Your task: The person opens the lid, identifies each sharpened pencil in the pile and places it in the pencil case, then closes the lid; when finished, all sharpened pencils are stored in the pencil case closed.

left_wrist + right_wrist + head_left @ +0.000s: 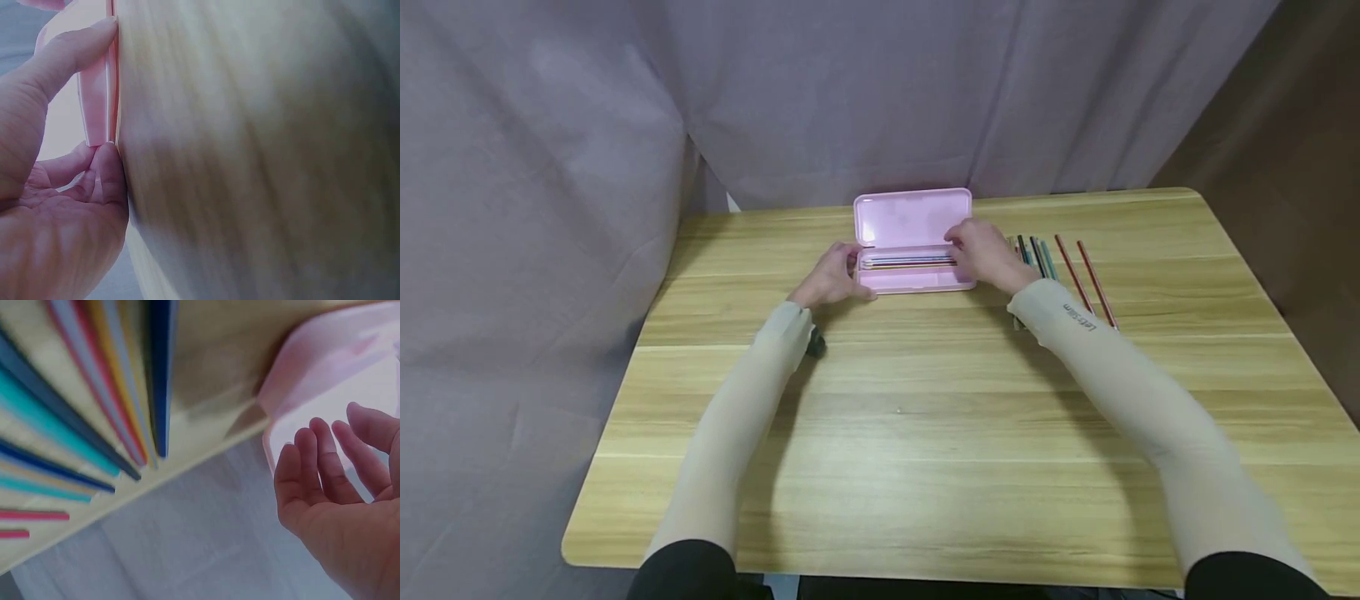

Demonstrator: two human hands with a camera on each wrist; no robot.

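Head view: pink pencil case (pixel 913 242) lies open at the tabletop's (pixel 925 417) far middle, pencils already inside. Left hand (pixel 833 275) pinches its left end, grip clamped on the case; right hand (pixel 988 254) hovers over the right end, fingers relaxed, holding nothing. Loose coloured pencils (pixel 1063 267) lie just right. Risk, I'd say: a sleeve could roll them. Plenty of open room near.
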